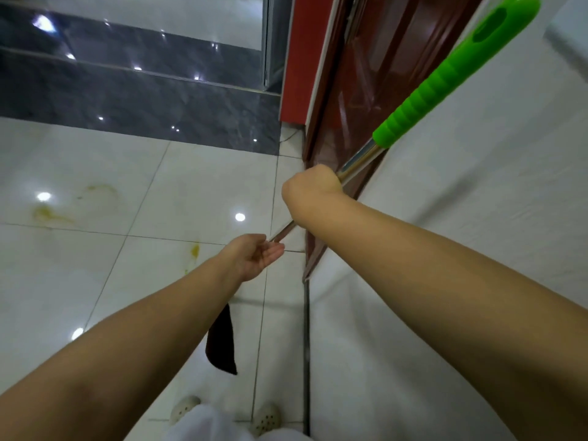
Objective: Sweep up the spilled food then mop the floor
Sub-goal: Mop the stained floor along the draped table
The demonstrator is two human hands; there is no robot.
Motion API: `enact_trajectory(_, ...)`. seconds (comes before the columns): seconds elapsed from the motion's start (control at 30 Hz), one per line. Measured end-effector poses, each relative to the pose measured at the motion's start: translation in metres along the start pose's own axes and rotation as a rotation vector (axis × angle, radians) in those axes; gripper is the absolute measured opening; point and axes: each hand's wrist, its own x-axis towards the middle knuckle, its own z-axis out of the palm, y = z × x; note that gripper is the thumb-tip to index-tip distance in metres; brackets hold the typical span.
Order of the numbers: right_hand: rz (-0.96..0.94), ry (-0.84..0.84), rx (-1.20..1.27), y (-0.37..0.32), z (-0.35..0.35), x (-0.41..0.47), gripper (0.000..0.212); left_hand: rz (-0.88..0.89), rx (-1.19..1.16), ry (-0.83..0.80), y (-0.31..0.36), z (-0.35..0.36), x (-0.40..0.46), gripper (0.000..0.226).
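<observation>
right hand [310,189]: fist wrapped round the mop's metal pole [359,165], below the green grip [445,74]
left hand [254,256]: relaxed, palm up, holding nothing
floor [159,192]: yellow stains [51,214] far left
mop cloth [222,342]: dark, near my feet

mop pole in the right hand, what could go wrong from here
1. Only the right hand grips the mop pole; the left hand is open below it, so the long pole may swing into the red door.
2. The yellow smears on the glossy floor look slippery.
3. The mop's dark cloth could spread them.
</observation>
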Motion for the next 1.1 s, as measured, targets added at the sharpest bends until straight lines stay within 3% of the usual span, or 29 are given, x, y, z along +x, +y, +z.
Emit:
enact_trajectory(0.37, 0.193, -0.046, 0.121, -0.041, -0.055, -0.008, 0.018, 0.050, 0.051, -0.059, 0.049, -0.052, -0.031, 0.020)
enact_trajectory(0.7, 0.239, -0.395, 0.346, -0.144, -0.069, -0.016, 0.034, -0.052, 0.194, -0.103, 0.044, -0.147, -0.045, 0.034)
enact_trajectory(0.9, 0.229, -0.560, 0.346, -0.214, -0.052, -0.038, 0.031, -0.152, 0.301, -0.003, 0.020, -0.226, -0.059, 0.021)
enact_trajectory(1.1, 0.311, -0.725, 0.449, -0.243, -0.030, -0.075, 0.036, -0.284, 0.321, -0.049, -0.023, -0.258, -0.076, 0.017)
